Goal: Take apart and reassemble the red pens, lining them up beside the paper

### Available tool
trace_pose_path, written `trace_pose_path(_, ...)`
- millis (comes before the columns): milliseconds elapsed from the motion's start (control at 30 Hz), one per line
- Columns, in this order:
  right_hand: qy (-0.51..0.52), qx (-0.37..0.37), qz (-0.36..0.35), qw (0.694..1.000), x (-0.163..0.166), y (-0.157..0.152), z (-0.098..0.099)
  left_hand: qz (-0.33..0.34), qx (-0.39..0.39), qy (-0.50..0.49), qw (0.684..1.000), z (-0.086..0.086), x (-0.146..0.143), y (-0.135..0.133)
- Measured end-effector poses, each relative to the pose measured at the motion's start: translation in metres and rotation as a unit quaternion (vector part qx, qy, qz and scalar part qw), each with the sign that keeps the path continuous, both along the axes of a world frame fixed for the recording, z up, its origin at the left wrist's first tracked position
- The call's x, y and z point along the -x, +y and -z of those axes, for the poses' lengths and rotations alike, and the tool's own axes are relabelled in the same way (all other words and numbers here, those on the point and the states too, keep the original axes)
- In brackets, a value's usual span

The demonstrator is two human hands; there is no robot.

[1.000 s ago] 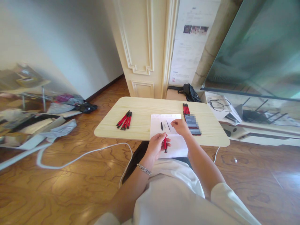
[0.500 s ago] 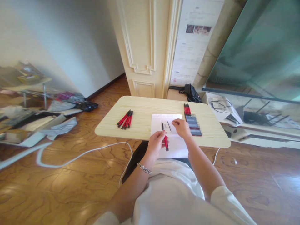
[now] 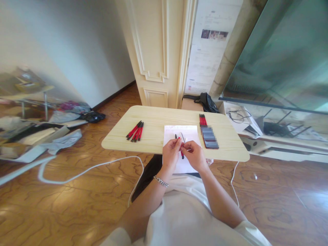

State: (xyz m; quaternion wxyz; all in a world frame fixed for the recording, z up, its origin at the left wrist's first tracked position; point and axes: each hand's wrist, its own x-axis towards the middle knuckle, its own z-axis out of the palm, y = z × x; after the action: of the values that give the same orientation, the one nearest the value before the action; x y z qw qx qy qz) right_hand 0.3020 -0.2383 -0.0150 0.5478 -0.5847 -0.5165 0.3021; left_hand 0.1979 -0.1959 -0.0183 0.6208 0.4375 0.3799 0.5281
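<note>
My left hand [image 3: 170, 152] is closed around a red and black pen [image 3: 182, 155]. Much of the pen is covered by the fingers, with a dark end poking out below them. Thumb and fingertips of my right hand [image 3: 194, 155] are pinched together against the left fingertips; whatever lies between them is too small to make out. Under both hands is a white sheet of paper [image 3: 188, 167]. On it, just beyond the fingers, lies a thin dark stick like a pen refill [image 3: 182, 137].
Several red and black pens [image 3: 135, 131] lie fanned on the left of the pale wooden table [image 3: 153, 118]. More pens [image 3: 203, 120] are lined up at the right, above a phone [image 3: 210, 137] with a blurred screen. A white cable [image 3: 102, 163] runs across the floor.
My right hand has come left and down from the far part of the paper to meet my left hand at the pen. The view has shifted slightly.
</note>
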Motion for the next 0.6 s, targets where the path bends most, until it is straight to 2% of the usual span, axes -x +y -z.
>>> trace_pose_path(100, -0.02, 0.0, -0.002, 1.0, -0.01, 0.005, -0.004, 0.018, 0.011, 0.007, 1.0, -0.001, 0.0, 0.001)
trace_pose_path(200, -0.095, 0.023, 0.026, 0.995, -0.03, 0.018, -0.011, 0.023, 0.039, 0.024, 0.999, -0.002, 0.004, 0.001)
trace_pose_path(300, -0.225, 0.094, 0.08, 0.967, -0.052, 0.038, -0.013, 0.017, 0.05, 0.037, 0.998, 0.0, 0.009, 0.001)
trace_pose_path(400, -0.322, 0.135, 0.089, 0.933, -0.064, 0.056, -0.009, 0.01, 0.042, 0.053, 0.998, 0.003, 0.013, 0.001)
trace_pose_path(600, -0.414, 0.165, 0.094, 0.89, -0.06, 0.064, 0.01, -0.004, 0.031, 0.064, 0.997, 0.009, 0.016, 0.003)
